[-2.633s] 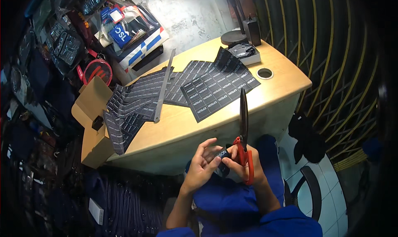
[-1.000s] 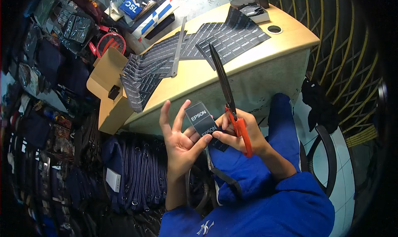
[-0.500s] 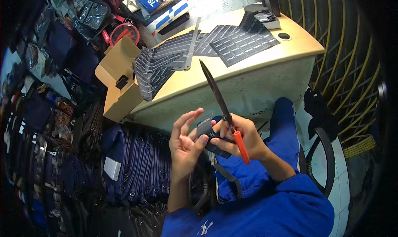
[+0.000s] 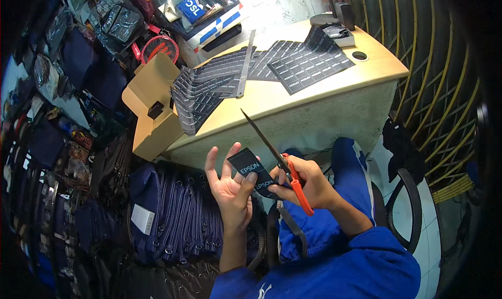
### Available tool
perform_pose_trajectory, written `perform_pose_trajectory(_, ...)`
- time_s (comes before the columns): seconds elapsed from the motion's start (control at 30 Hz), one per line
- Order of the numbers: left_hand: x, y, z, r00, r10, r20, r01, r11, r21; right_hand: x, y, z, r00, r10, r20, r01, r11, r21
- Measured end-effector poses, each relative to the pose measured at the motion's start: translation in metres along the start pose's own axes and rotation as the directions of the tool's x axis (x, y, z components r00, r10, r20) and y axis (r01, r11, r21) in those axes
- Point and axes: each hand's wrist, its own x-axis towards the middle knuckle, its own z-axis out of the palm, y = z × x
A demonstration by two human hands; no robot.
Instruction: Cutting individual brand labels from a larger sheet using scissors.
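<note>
The desk (image 4: 261, 103) carries dark printed sheets (image 4: 314, 66), overlapping, with a metal ruler (image 4: 244, 66) lying across some of them. An open cardboard box (image 4: 157, 131) stands at its left end. Near the desk's front, scissors (image 4: 282, 164) point up and leftward, their red handles in the right hand (image 4: 311, 181), which is curled around them. The left hand (image 4: 230, 192) is half open, two fingers raised, its thumb pressing a small black strip (image 4: 250, 167), whose lower end meets the right thumb.
</note>
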Motion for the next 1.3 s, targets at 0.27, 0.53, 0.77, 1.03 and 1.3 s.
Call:
perform_pose_trajectory(0.27, 0.006, 0.003, -0.007, 0.999, -0.026, 0.044, 0.02, 0.99, 0.142, 0.011, -0.011, 0.003, 0.992, 0.119, -0.05, -0.112, 0.986, 0.127)
perform_pose_trajectory(0.53, -0.003, -0.008, -0.003, 1.0, -0.002, 0.022, -0.001, 0.993, 0.118, 0.015, -0.004, 0.003, 0.97, 0.198, -0.14, -0.131, 0.914, 0.384)
perform_pose_trajectory(0.77, -0.006, -0.019, -0.009, 0.981, -0.026, 0.191, -0.032, 0.955, 0.295, 0.013, 0.01, -0.001, 0.964, 0.12, -0.236, -0.049, 0.956, 0.288)
perform_pose_trajectory(1.03, -0.003, -0.015, -0.022, 0.973, -0.071, 0.219, -0.021, 0.92, 0.392, 0.009, 0.003, -0.004, 0.979, 0.185, -0.091, -0.144, 0.93, 0.337)
perform_pose_trajectory(1.3, 0.002, 0.011, -0.025, 0.994, 0.033, 0.103, -0.064, 0.947, 0.316, 0.012, 0.011, 0.0, 0.987, 0.071, -0.144, -0.016, 0.937, 0.35)
